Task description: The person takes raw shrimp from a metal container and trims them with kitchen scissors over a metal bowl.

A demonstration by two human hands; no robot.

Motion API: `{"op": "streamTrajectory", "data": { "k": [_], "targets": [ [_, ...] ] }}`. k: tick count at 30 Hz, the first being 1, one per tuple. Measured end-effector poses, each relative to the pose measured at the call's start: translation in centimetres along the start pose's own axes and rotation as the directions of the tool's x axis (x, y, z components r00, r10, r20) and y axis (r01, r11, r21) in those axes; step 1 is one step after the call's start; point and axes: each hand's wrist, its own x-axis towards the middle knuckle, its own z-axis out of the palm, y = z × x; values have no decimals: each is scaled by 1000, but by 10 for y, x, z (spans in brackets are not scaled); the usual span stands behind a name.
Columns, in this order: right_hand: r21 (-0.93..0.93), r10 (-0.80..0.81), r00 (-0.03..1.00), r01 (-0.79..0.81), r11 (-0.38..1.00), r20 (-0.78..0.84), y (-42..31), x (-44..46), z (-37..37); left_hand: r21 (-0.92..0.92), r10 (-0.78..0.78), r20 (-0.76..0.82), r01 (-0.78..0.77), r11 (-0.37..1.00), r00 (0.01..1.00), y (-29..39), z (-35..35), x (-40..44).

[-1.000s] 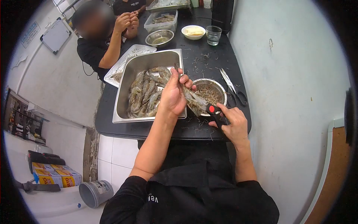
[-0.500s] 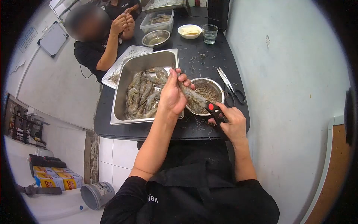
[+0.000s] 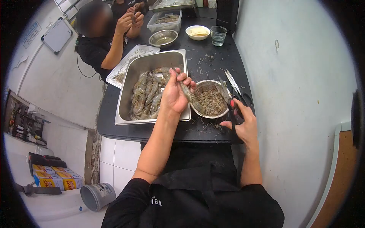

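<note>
Wrapped round a grey-brown shrimp (image 3: pixel 189 95), my left hand (image 3: pixel 176 93) is above the right edge of a steel pan (image 3: pixel 121 110) that holds several shrimp. The shrimp points down toward a round metal bowl (image 3: pixel 224 112) with many thin trimmings in it. My right hand (image 3: pixel 245 123) grips black-handled scissors (image 3: pixel 227 95) with a red pivot. Their blades are parted and point up over the bowl's right side, apart from the shrimp. A second pair of scissors (image 3: pixel 232 81) lies on the black table (image 3: pixel 201 132) behind them.
At the back stand a steel bowl (image 3: pixel 153 41), a plastic tub (image 3: pixel 175 26), a white bowl (image 3: pixel 197 38) and a glass (image 3: pixel 218 37). A white tray (image 3: pixel 111 78) lies left of the pan. Two co-workers are at the far left. A wall (image 3: pixel 296 95) borders the right.
The scissors in my right hand have come away from the shrimp, moved right and turned upward with their blades parted. My left hand still holds the shrimp.
</note>
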Motion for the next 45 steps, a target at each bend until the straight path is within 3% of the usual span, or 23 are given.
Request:
{"op": "streamTrajectory", "data": {
  "k": [1, 2, 5, 9, 11, 14, 19, 20, 26, 29, 35, 45],
  "targets": [
    [-62, -58, 998, 58, 996, -7, 2, 1, -1, -52, 2, 6, -2, 999, 1000, 2, 1, 0],
    [-70, 30, 999, -29, 997, 12, 1, -1, -1, -50, 5, 5, -4, 999, 1000, 3, 0, 1],
    [-110, 68, 998, -67, 992, 2, 6, -5, 2, -120, -16, 56, 23, 993, 998, 5, -3, 3],
    [-109, 43, 998, -38, 993, 39, 1, -4, -3, -128, -29, 39, 34, 991, 999, 4, -2, 2],
    [-76, -54, 980, 70, 995, 189, -4, -4, -6, -107, -28, 7, 29, 994, 1000, 3, 1, 2],
    [-18, -88, 966, 95, 995, 245, -11, -4, 1, -139, -30, 64, 39, 989, 997, 3, 2, 1],
    [-121, -156, 969, 180, 976, 190, -12, 0, 8, -89, -20, 168, 36, 995, 986, 2, 4, -1],
    [-197, -185, 970, 215, 957, 158, -12, 1, 8, -90, -22, 168, 38, 995, 986, 0, 3, -1],
    [-205, -295, 945, 320, 925, 142, -12, 12, 10, -77, -103, 110, 112, 991, 989, -4, -3, -1],
    [-126, -269, 944, 296, 947, 191, -16, 12, 8, -94, -117, 33, 119, 988, 993, -3, 0, -2],
    [-222, -250, 952, 286, 932, 177, -13, 11, 12, -133, -139, 113, 154, 979, 984, -4, -5, -1],
    [-290, -217, 968, 246, 925, 127, -7, 8, 17, 29, -109, 32, 108, 994, 993, -2, -9, -5]
  ]
}}
